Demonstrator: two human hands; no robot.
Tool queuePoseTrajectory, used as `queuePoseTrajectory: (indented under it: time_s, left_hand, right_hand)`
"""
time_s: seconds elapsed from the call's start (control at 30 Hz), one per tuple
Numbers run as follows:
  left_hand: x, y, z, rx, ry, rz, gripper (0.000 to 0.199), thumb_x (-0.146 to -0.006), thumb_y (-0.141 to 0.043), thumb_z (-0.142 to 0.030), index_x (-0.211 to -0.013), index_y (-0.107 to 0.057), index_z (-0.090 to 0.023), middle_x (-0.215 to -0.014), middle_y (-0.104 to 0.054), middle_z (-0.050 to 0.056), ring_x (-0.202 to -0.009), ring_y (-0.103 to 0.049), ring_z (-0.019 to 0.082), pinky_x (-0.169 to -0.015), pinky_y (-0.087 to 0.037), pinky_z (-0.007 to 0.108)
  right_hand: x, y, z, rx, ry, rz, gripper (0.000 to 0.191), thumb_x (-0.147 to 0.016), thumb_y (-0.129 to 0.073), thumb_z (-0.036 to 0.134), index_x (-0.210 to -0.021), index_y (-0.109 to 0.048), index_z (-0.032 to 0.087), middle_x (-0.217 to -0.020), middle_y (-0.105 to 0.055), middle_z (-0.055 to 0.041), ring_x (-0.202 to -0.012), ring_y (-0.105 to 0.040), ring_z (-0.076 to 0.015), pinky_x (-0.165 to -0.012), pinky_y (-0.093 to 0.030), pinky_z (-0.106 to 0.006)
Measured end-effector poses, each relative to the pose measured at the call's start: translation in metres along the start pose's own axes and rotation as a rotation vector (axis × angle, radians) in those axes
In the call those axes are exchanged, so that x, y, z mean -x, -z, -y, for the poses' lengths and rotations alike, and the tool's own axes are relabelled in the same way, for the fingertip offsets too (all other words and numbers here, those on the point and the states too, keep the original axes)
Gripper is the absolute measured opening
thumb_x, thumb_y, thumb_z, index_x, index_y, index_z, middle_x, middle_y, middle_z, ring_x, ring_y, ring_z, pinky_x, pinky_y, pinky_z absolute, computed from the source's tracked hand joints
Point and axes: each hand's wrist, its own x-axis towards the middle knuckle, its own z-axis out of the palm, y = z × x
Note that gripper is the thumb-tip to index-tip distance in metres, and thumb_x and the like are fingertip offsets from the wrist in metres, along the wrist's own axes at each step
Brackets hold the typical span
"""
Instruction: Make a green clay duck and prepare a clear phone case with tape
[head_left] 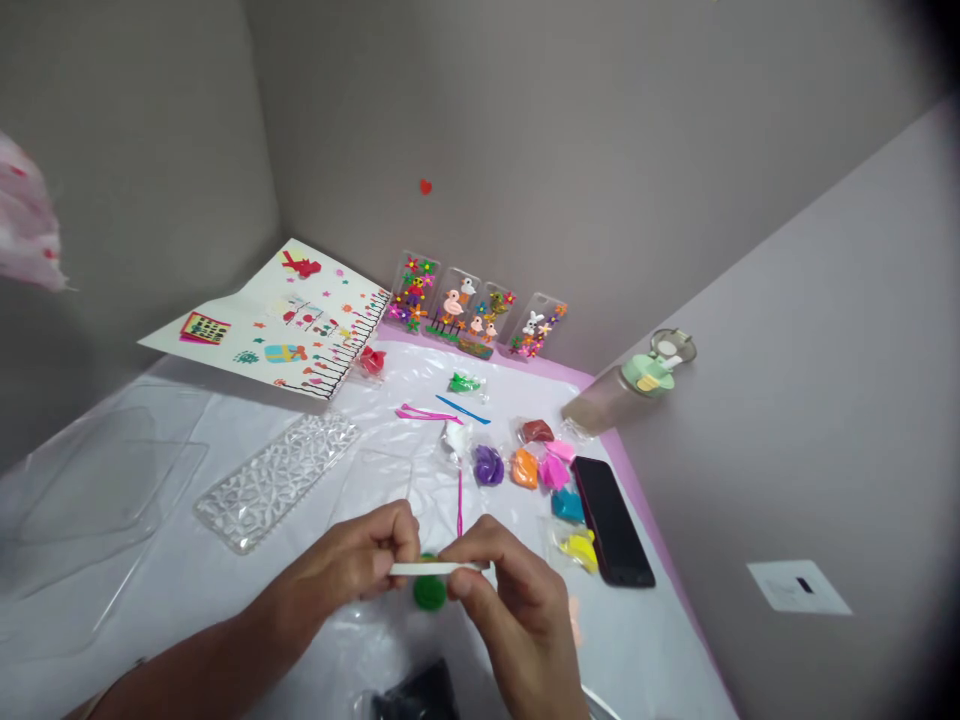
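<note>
A thin white strip (pixel 429 568) is at the centre of this clock, raised above the desk (pixel 645 645) and lying almost level. The left hand (pixel 364 555) grips its 9 o'clock end with fingers curled. The right hand (pixel 517 590) pinches its 3 o'clock end between thumb and fingers. Just at 6 o'clock in the view shows a round green piece (pixel 430 594), partly covered by the strip; I cannot tell whether they touch. Farther at 6 o'clock lies a black packet (pixel 420 695).

Toward 1 o'clock there are a pink tool (pixel 460 505), white clay (pixel 457 438) and purple clay (pixel 489 466). At 2 o'clock come orange clay (pixel 524 469) and teal clay (pixel 567 506), then a bottle (pixel 619 395) with its lid raised. At 3 o'clock, yellow clay (pixel 581 550) is near a dark phone (pixel 615 522).

A clear textured case (pixel 277 480) lies at 10 o'clock. At 11 o'clock is a decorated white sheet (pixel 262 345). Four decorated clear cases (pixel 459 292) lean against the wall (pixel 525 150) between 12 and 1 o'clock.
</note>
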Motion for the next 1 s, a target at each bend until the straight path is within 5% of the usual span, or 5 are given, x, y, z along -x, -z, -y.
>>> queuePoseTrajectory:
  time_s: [0.13, 0.4, 0.57, 0.73, 1.0]
  left_hand:
    - [-0.001, -0.004, 0.002, 0.044, 0.029, 0.02, 0.033, -0.089, -0.058, -0.051, -0.078, -0.048, -0.021, -0.071, -0.04, -0.003, -0.068, -0.032, 0.017, -0.064, -0.026, 0.029]
    - [-0.001, 0.001, -0.018, 0.255, -0.072, -0.081, 0.036, -0.091, -0.058, -0.045, -0.068, -0.046, -0.021, -0.07, -0.041, -0.002, -0.071, -0.037, 0.018, -0.072, -0.035, 0.03]
    - [-0.001, 0.004, -0.009, 0.148, -0.048, -0.095, 0.033, -0.088, -0.061, -0.048, -0.074, -0.05, -0.021, -0.071, -0.043, -0.003, -0.069, -0.034, 0.017, -0.066, -0.03, 0.029]
    - [0.001, -0.001, -0.005, 0.085, 0.007, -0.056, 0.028, -0.088, -0.061, -0.043, -0.075, -0.052, -0.02, -0.075, -0.05, -0.001, -0.072, -0.04, 0.017, -0.068, -0.029, 0.029]
    - [0.001, 0.001, -0.005, -0.022, 0.004, -0.022, 0.033, -0.09, -0.053, -0.046, -0.07, -0.05, -0.02, -0.066, -0.039, -0.003, -0.064, -0.033, 0.016, -0.063, -0.025, 0.031]
  right_hand:
    - [0.002, -0.007, 0.004, 0.148, 0.146, -0.043, 0.008, -0.093, -0.067, 0.023, -0.09, -0.074, 0.025, -0.077, -0.067, -0.0011, -0.073, -0.058, -0.0159, -0.07, -0.042, -0.029]
    - [-0.001, 0.0, -0.005, -0.284, -0.086, -0.185, 0.013, -0.082, -0.081, 0.034, -0.085, -0.074, 0.023, -0.077, -0.069, -0.0003, -0.072, -0.062, -0.0146, -0.063, -0.049, -0.023]
    - [-0.002, -0.001, -0.005, -0.249, -0.011, -0.182, 0.002, -0.086, -0.078, 0.024, -0.085, -0.077, 0.025, -0.079, -0.069, -0.0001, -0.076, -0.062, -0.0141, -0.067, -0.049, -0.024]
    - [0.002, -0.004, -0.006, -0.112, 0.058, -0.146, 0.012, -0.09, -0.071, 0.018, -0.093, -0.077, 0.028, -0.082, -0.068, -0.0003, -0.08, -0.061, -0.015, -0.072, -0.048, -0.027]
    - [0.002, -0.002, -0.002, -0.105, 0.03, -0.115, 0.006, -0.091, -0.072, 0.025, -0.094, -0.076, 0.028, -0.084, -0.07, -0.0013, -0.079, -0.063, -0.0165, -0.072, -0.047, -0.028]
